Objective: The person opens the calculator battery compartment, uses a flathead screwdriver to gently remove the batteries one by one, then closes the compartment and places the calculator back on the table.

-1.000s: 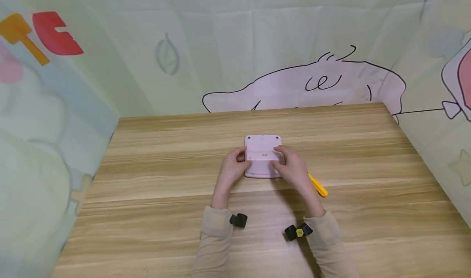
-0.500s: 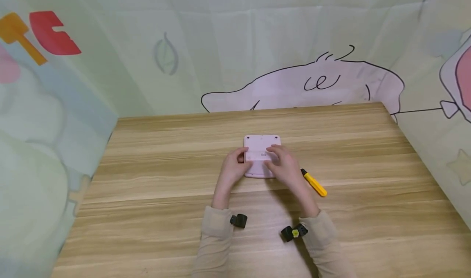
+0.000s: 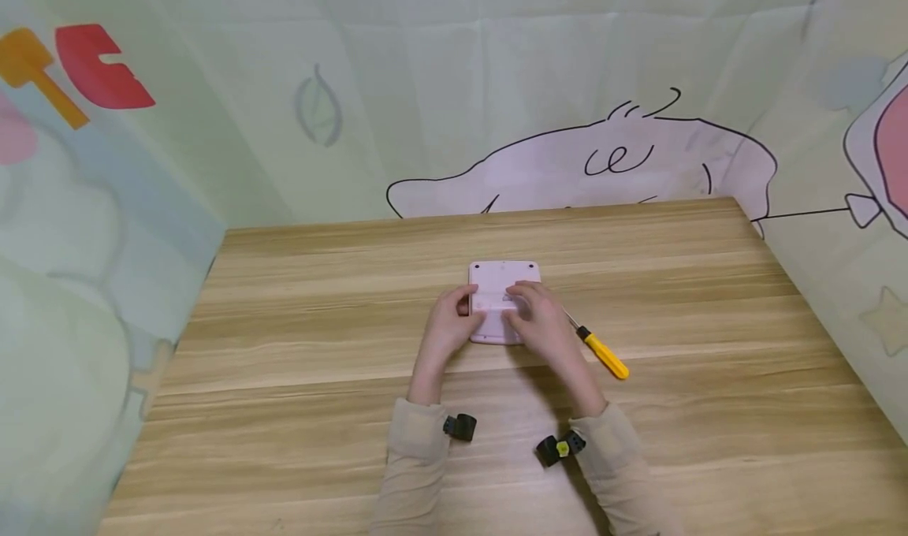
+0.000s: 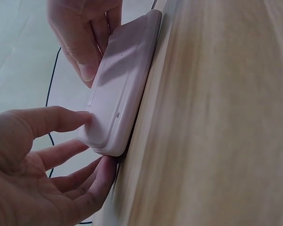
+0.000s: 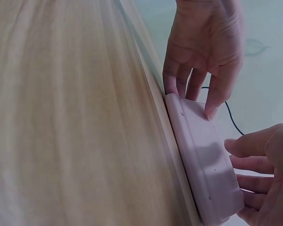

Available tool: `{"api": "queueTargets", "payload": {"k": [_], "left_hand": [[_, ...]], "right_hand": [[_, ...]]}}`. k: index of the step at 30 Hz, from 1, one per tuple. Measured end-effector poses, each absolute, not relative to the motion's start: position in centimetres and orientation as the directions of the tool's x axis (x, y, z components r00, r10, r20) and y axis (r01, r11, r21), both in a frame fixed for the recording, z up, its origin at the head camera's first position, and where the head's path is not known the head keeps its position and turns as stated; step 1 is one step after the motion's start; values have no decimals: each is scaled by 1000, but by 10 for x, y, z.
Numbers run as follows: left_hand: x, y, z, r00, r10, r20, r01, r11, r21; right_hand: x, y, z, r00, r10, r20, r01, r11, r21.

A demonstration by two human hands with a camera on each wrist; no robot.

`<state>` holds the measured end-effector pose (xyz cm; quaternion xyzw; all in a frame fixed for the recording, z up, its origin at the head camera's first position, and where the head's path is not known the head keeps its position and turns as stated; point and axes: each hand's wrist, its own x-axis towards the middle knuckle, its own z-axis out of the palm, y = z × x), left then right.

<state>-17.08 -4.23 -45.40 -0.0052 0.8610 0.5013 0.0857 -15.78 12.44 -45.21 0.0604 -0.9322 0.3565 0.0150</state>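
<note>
A pink calculator (image 3: 489, 280) lies with its back up on the wooden table, small dark marks at its far corners. My left hand (image 3: 445, 321) holds its left side, thumb on the back and fingers at the edge. In the left wrist view the left fingertips (image 4: 101, 181) reach around the rim of the calculator (image 4: 127, 56). My right hand (image 3: 548, 321) is over the right half of the back, thumb and index finger apart near the middle. In the right wrist view the right thumb (image 5: 245, 143) points at the back of the calculator (image 5: 205, 136).
A screwdriver (image 3: 603, 353) with a yellow handle lies to the right of my right hand, its shaft pointing toward the calculator. The wooden table (image 3: 319, 347) ends at a printed curtain (image 3: 426, 87) behind and at the sides.
My right hand has slid left across the calculator's back, uncovering more of the screwdriver, its black collar and shaft. The left hand keeps its hold, and the calculator has barely moved.
</note>
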Motion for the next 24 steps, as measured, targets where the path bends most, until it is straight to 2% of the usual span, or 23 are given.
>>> {"api": "queueTargets", "payload": {"k": [24], "left_hand": [[-171,-42,-454,-988,75,-134,-79,504,860]], "right_hand": [[-158,124,-460,-973,-109,205,-216,752,-623]]}}
